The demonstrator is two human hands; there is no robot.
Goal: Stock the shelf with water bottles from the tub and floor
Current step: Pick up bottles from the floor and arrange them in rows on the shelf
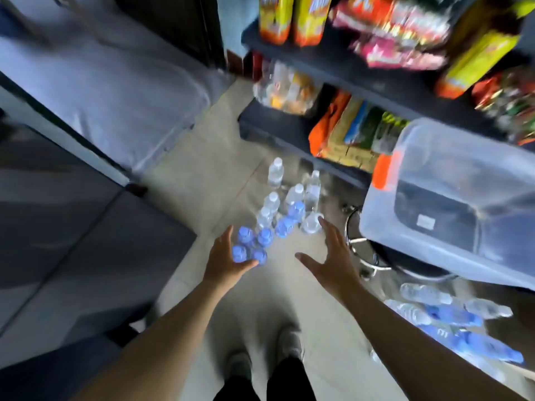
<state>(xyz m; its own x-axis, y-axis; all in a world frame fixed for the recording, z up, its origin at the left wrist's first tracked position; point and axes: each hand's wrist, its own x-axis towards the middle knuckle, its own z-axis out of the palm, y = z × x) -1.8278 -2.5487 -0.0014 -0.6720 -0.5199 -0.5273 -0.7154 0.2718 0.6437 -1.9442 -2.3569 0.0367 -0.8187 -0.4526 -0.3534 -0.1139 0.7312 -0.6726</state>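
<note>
**Stock on hand: aisle floor and shelving**

We list, largest first: a dark shelf at 1 o'clock, packed with glossy snack packets; a clear plastic tub at 3 o'clock on a chrome stool; upright clear water bottles at 12 o'clock on pale tile; loose bottles lying at 4 o'clock. Our left hand and right hand are spread wide, empty.

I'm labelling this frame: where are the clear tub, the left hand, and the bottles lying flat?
Clear tub (451,180): head view, near wall.
Left hand (221,260): head view, palm.
Bottles lying flat (454,315): head view, blue label.
</note>
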